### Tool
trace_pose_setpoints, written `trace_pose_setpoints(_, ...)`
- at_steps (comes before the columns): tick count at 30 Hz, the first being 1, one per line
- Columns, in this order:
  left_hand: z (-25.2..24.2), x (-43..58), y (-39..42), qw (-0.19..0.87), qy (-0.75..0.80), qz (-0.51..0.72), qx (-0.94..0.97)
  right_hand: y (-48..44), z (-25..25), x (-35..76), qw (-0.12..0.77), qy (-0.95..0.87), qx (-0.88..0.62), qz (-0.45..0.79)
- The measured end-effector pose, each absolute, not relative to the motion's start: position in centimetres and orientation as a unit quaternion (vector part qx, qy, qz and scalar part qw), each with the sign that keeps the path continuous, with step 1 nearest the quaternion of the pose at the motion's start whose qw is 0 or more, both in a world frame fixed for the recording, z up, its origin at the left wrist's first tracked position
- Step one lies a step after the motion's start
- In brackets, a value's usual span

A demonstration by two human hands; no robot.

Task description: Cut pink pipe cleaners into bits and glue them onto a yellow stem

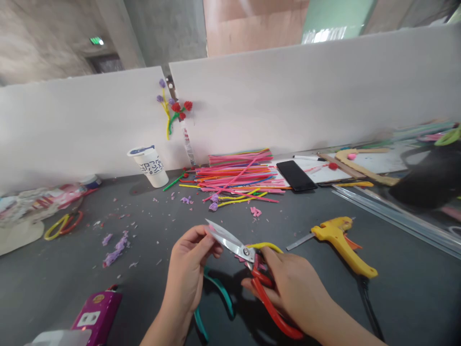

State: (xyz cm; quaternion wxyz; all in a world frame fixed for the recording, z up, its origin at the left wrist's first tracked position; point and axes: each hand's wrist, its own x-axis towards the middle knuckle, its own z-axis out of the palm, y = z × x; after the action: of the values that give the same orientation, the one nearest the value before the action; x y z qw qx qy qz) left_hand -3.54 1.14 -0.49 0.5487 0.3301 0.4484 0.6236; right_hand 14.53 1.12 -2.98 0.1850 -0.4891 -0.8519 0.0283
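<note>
My right hand (295, 283) is wrapped round a pair of red-handled scissors (236, 247), whose metal blades point up and left. At the blade tips, my left hand (192, 262) pinches a small pink piece (212, 230), mostly hidden by the fingers. A yellow curved strip (268, 246) shows beside my right fingers; I cannot tell whether it belongs to the scissors. Pink scraps (242, 259) lie behind the scissors. Under my hands, a tool with teal handles (221, 290) rests on the dark table (151, 283).
Pink and orange fuzzy sticks (237, 178) are heaped at the back by a black phone (296, 175). A paper cup (149, 166) stands left of them. To the right lies a yellow glue gun (338, 242); purple fluff (117, 250) and a purple power box (99, 315) are at left.
</note>
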Motion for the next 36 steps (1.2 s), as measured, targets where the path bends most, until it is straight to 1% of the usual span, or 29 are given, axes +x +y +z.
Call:
trace_pose_setpoints(9,-0.35,-3.37,1.25,0.569,0.432,0.623,0.318,1.11,-3.1,14.65,0.194,-0.857,-0.477,0.002)
trace_pose_setpoints(36,-0.19,-3.54,1.11,0.574,0.42,0.624,0.324,0.99,-3.51,14.54,0.21,-0.857,-0.471,0.021)
